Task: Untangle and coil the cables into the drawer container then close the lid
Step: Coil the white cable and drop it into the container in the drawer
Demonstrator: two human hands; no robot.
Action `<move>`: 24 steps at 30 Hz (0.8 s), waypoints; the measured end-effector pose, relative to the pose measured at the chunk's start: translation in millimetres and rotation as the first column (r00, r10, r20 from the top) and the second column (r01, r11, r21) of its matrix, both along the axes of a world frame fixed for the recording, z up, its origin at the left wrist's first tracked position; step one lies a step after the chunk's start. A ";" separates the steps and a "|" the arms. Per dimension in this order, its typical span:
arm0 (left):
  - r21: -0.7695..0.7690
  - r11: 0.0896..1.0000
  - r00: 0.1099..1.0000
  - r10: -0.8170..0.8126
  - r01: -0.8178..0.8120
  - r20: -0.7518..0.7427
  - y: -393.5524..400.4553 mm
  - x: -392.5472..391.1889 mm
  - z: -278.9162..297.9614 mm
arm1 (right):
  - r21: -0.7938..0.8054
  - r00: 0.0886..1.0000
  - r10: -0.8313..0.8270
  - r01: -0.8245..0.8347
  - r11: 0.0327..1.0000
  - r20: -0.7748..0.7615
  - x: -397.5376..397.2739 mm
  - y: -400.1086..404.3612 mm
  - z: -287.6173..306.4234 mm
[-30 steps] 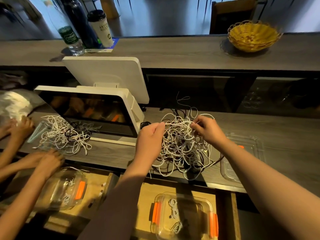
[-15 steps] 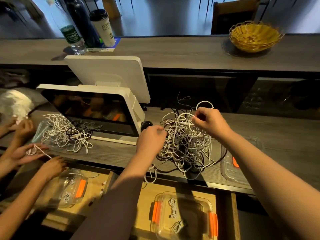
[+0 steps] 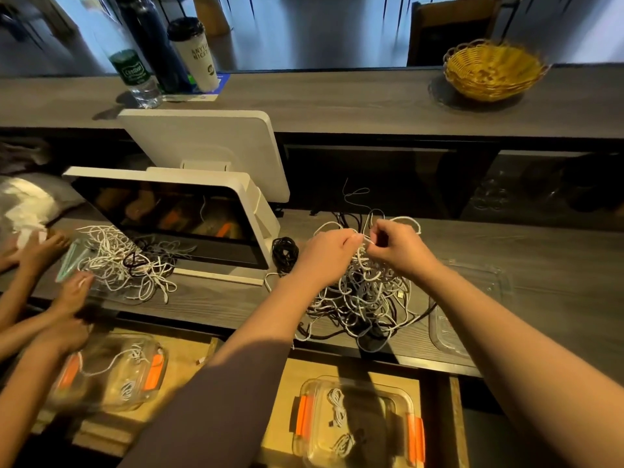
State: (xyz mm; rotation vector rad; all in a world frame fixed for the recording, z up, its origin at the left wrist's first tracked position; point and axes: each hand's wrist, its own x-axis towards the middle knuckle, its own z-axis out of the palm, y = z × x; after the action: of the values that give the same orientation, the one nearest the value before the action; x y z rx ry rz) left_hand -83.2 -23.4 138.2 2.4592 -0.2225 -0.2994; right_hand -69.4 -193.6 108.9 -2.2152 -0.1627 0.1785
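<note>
A tangled heap of white and black cables lies on the grey counter in front of me. My left hand and my right hand meet above its top, and both pinch the same white cable strand between them. A clear container with orange clips sits in the open wooden drawer below and holds a few coiled white cables. Its clear lid lies on the counter to the right of the heap. A small coiled black cable rests left of my left hand.
A white point-of-sale screen stands at the left. Another person's hands work a second cable pile and a second container. On the upper ledge stand a bottle, a cup and a yellow basket.
My hands have come together over the heap, now pinching one white strand between them. The other person's hands have shifted around their pile and container.
</note>
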 end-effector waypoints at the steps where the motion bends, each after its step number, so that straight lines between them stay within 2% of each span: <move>1: 0.002 1.000 1.000 -0.002 0.002 -0.007 -1.6 -1.9 -0.6 | 0.002 1.000 -0.005 0.005 1.000 -0.028 0.7 1.0 -4.1; 15: -0.129 0.972 0.980 0.196 -0.196 -0.013 17.4 -5.6 3.9 | -0.037 0.992 0.080 -0.084 0.996 -0.101 13.2 16.7 -18.2; 20: -0.184 0.962 0.978 0.210 -0.203 0.020 14.3 -14.1 10.7 | 0.184 0.990 0.010 0.016 0.983 -0.137 20.4 5.4 -20.3; 24: -0.232 0.950 0.975 0.220 -0.209 0.021 11.1 -23.3 12.6 | 0.184 0.992 0.003 0.021 0.983 -0.127 26.4 0.9 -22.8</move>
State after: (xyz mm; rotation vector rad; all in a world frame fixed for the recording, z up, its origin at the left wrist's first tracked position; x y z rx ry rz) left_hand -106.4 -12.3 150.8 2.2378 -0.0060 -0.1147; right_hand -43.0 -192.7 86.1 -2.0120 -0.0948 0.2867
